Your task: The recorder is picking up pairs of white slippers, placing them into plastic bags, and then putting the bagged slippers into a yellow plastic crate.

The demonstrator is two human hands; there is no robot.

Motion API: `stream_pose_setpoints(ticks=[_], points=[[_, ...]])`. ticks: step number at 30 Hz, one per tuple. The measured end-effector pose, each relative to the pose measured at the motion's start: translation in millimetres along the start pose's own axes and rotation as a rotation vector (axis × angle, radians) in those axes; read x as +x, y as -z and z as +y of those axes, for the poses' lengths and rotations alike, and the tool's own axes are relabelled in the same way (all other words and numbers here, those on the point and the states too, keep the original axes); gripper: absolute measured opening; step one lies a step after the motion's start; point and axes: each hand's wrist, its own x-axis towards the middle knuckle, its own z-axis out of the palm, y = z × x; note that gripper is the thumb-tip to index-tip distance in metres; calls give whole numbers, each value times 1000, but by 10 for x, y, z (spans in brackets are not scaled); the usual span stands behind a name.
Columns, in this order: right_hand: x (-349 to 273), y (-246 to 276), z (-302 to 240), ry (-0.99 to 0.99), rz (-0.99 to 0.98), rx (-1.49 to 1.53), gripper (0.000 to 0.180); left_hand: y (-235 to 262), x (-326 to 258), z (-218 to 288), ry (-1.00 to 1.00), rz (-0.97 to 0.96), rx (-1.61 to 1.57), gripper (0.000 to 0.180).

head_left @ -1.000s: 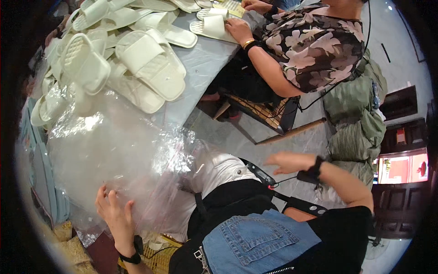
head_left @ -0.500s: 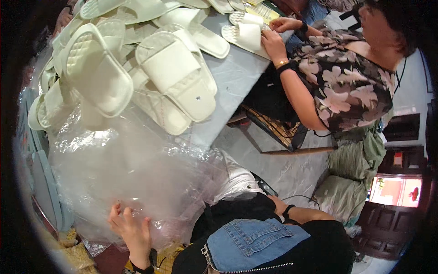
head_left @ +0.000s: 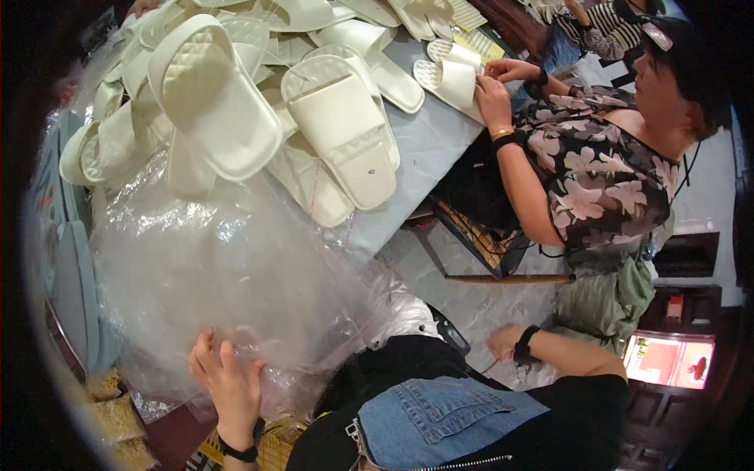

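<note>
My left hand (head_left: 228,385) rests on a big clear plastic bag (head_left: 196,275) with its fingers apart, the fingertips touching the film. A black band circles that wrist. Out to my right, my right hand (head_left: 509,342) hangs over the floor beside my hip; its fingers are smeared, so whether they hold anything is hidden. Beyond the plastic lies a heap of cream slippers (head_left: 228,102), with one tilted slipper on top and another slipper (head_left: 343,118) lying sole down next to it.
Across the table corner (head_left: 440,149), a co-worker (head_left: 581,165) has both hands at a pair of slippers (head_left: 455,78). A wooden-framed chair (head_left: 503,275) stands between us. Green sacks (head_left: 597,298) sit on the right, and grey-blue slab shapes (head_left: 75,290) stand at far left.
My right hand has moved away from my hip, outward to the right. My left hand stays on the plastic bag. The view has shifted slightly, so the slippers appear farther right.
</note>
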Motion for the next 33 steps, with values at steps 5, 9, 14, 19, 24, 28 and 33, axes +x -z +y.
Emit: stream_pose_setpoints(ticks=[5, 9, 14, 19, 24, 28, 33], points=[[-387, 1082, -356, 189, 766, -372, 11, -91, -25, 28, 14, 54, 31, 54], [92, 1204, -329, 144, 847, -637, 9, -139, -34, 78, -14, 113, 71, 50], [676, 1089, -186, 90, 903, -641, 10, -203, -54, 131, -21, 185, 124, 49], [163, 1644, -811, 323, 1018, -564, 44, -190, -40, 61, -46, 176, 135, 48], [-1011, 2754, -2011, 1027, 1556, -129, 46, -137, -8, 2, -66, 248, 135, 46], [-1260, 3412, -2404, 1092, 1903, 34, 31, -23, -76, 155, -15, 284, 139, 47], [-1022, 3692, -2713, 927, 1936, 216, 22, -7, -192, 142, -60, 241, 129, 45]])
